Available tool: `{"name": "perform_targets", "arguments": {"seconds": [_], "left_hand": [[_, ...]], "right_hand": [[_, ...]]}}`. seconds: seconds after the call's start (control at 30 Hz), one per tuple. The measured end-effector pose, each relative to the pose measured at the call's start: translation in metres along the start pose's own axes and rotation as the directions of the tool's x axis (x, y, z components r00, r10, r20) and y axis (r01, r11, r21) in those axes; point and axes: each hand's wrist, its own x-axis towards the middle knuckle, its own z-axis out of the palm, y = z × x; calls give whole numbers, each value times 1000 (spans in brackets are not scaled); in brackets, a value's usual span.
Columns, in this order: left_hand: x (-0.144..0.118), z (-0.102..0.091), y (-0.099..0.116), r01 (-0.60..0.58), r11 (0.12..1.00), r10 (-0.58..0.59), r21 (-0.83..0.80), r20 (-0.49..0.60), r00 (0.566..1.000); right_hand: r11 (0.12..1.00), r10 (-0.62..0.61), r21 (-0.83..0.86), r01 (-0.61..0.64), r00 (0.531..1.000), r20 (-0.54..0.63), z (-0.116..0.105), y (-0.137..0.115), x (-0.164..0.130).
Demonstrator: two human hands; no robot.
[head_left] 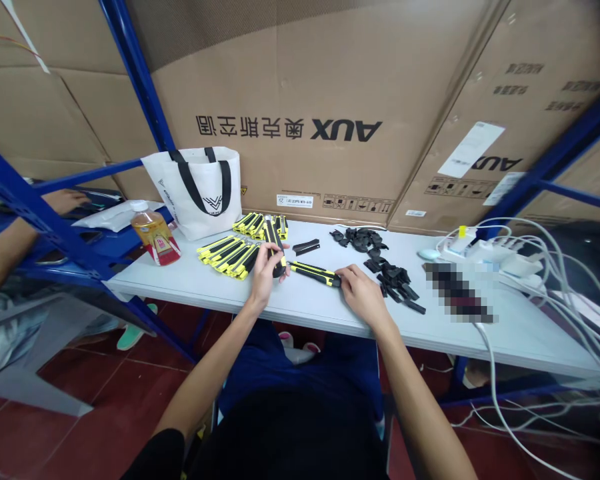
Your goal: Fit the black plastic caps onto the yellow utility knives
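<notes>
Black-and-yellow cutter (pixel 313 272), right of and nearer than the tote bag (pixel 207 200); long axis crosswise, left end just beside the left hand (pixel 264 275). Right hand (pixel 363 293): fingers gripping cutter's right end. Left: fingers wrapped round second cutter (pixel 274 235), lengthwise outward.

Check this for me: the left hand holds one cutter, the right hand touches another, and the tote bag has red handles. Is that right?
Not quite: the head view shows black handles on the tote bag, not red ones. The rest stands: the left hand holds one cutter and the right hand touches a second cutter.
</notes>
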Motion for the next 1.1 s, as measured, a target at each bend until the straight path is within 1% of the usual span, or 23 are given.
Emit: {"name": "perform_targets", "arguments": {"seconds": [0.1,0.3,0.37,0.47,0.53,0.63,0.73,0.87,0.97,1.1], "left_hand": [[2,0,-4,-1,1000,0,3,73,997],[0,2,-5,3,1000,-4,5,147,989],[-1,2,-4,21,1000,-22,5,133,991],[-2,0,-1,58,998,-60,30,64,996],[-2,-1,2,62,996,-63,65,21,998],[-2,-1,3,33,992,-30,122,-29,999],[-1,0,4,-7,992,17,126,-81,997],[-3,2,4,-80,991,89,110,-83,993],[-6,4,6,-100,988,108,122,-61,992],[-8,5,7,-136,983,145,126,-71,987]], "right_hand": [[1000,3,-3,-3,1000,3,1,1,0],[1000,-4,-7,4,1000,9,1,1,0],[1000,-4,-9,4,1000,8,1,1,0],[1000,-2,-13,2,1000,5,0,0,0],[1000,-4,-18,4,1000,5,0,0,1],[1000,-7,-25,7,1000,5,0,0,1],[1000,-12,-25,12,1000,7,0,1,1],[1000,-11,-20,11,1000,5,1,1,0],[1000,-9,-21,9,1000,4,0,1,0],[1000,-13,-21,13,1000,6,0,1,1]]}}
